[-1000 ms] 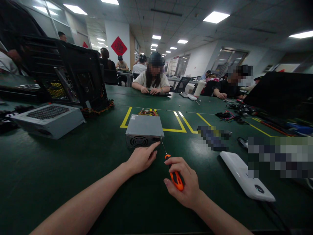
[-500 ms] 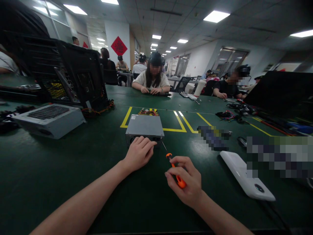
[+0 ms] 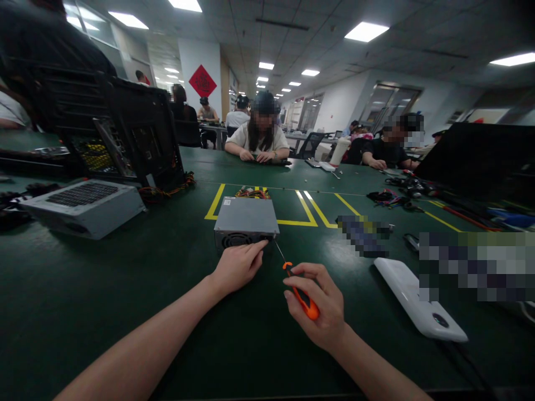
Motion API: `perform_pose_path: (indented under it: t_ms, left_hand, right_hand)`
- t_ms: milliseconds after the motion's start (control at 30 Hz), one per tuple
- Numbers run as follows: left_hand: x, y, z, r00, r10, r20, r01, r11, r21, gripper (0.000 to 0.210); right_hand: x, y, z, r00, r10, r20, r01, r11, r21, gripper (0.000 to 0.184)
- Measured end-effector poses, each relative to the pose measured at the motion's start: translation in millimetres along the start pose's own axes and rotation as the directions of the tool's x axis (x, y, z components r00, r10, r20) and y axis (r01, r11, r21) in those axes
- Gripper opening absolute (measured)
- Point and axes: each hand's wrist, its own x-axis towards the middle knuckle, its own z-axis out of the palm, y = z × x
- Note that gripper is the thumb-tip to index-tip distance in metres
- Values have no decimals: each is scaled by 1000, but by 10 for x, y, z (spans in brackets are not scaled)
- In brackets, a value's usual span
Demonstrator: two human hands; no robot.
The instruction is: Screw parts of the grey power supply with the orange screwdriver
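Observation:
A grey metal computer power supply [image 3: 246, 214] lies on the green table in front of me, its fan side facing me and a bundle of coloured wires [image 3: 253, 192] behind it. My left hand [image 3: 238, 266] rests against the front face, index finger stretched towards the right corner and touching near there; the thumb sits apart and lower, while the other fingers are partly hidden. In my right hand [image 3: 320, 301] is an orange and black screwdriver [image 3: 310, 307], gripped loosely by the handle. Its thin shaft slants up to the lower right corner of the power supply.
Another power supply [image 3: 86, 203] and a black computer case [image 3: 125, 122] stand at left. To the right lie a white oblong device [image 3: 418, 298] with a cable, a blurred-out item [image 3: 363, 236] and tangled cables [image 3: 390, 199]. A person [image 3: 261, 133] sits opposite.
My left hand's fingers have slid down off the fan, leaving more of it visible, with the index finger still near the right corner. The screwdriver has shifted only slightly at the same corner.

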Motion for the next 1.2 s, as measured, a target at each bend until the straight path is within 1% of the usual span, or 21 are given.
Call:
perform_pose_path:
  t_ms: [67, 100, 167, 233, 300, 400, 467, 633, 833, 1100, 1200]
  left_hand:
    - [1, 2, 3, 1000, 1, 10, -1, 1000, 22, 33]
    - [1, 4, 3, 1000, 6, 16, -7, 1000, 29, 33]
    - [1, 9, 2, 999, 21, 29, -22, 999, 34, 33]
    - [1, 13, 1, 999, 25, 33, -26, 999, 36, 32]
    - [3, 18, 1, 999, 14, 31, -15, 999, 35, 32]
    - [6, 28, -1, 999, -1, 42, 0, 1000, 31, 35]
    - [7, 35, -4, 998, 4, 66, -6, 999, 32, 36]
    - [-2, 36, 0, 994, 30, 106, -33, 999, 20, 37]
    - [0, 37, -3, 992, 32, 124, -35, 999, 18, 38]
    - [8, 40, 1, 986, 26, 168, -33, 999, 39, 47]
    - [13, 43, -7, 984, 33, 173, -42, 998, 46, 46]
  right_hand:
    - [-2, 10, 12, 998, 53, -15, -52, 997, 63, 27]
    - [-5, 15, 19, 998, 64, -19, -63, 994, 87, 27]
    - [-7, 18, 30, 999, 39, -3, -39, 995, 90, 20]
    - [-3, 13, 32, 1000, -15, 24, 13, 999, 44, 14]
    - [5, 7, 28, 999, -35, 39, 35, 999, 11, 15]
    - [6, 11, 31, 999, -14, 28, 13, 999, 41, 25]
    - [-4, 21, 41, 1000, 1, 8, -2, 997, 75, 28]
    - [-29, 36, 51, 1000, -4, 1, 4, 996, 90, 23]
    - [-15, 23, 33, 999, -31, 11, 30, 995, 91, 25]
    - [14, 6, 35, 999, -30, 14, 29, 996, 81, 21]
    - [0, 12, 37, 1000, -23, 17, 21, 996, 90, 22]
